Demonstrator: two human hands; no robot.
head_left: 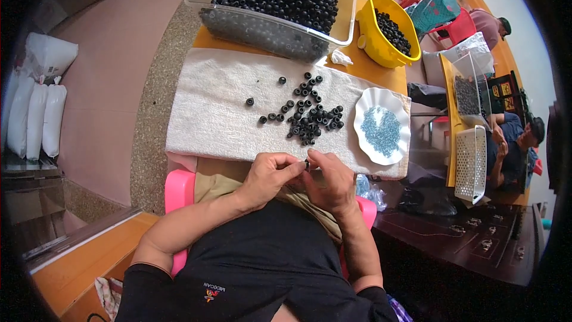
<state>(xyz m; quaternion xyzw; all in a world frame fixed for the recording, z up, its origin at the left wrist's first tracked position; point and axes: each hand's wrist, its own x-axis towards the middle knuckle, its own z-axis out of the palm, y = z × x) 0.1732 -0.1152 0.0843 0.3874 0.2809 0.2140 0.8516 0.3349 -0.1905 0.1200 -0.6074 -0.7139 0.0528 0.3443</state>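
Just off the near edge of the towel, my left hand (271, 177) and my right hand (331, 182) meet with fingers pinched. One small black bead (307, 166) sits between their fingertips, mostly covered. Beyond them, a loose cluster of round black beads (310, 120), many with a visible hole, lies on a white towel (208, 101). A few stray beads lie left of the cluster. To the right, a white scalloped plate (365, 141) holds a heap of tiny pale-blue, shiny pieces (382, 131).
At the table's far side stand a clear plastic bin (262, 40) full of black beads and a yellow basin (372, 42) with more. A crumpled white tissue (341, 58) lies between. At right, a person (513, 143) sits by a white perforated basket (471, 164). White sacks (37, 119) stand left.
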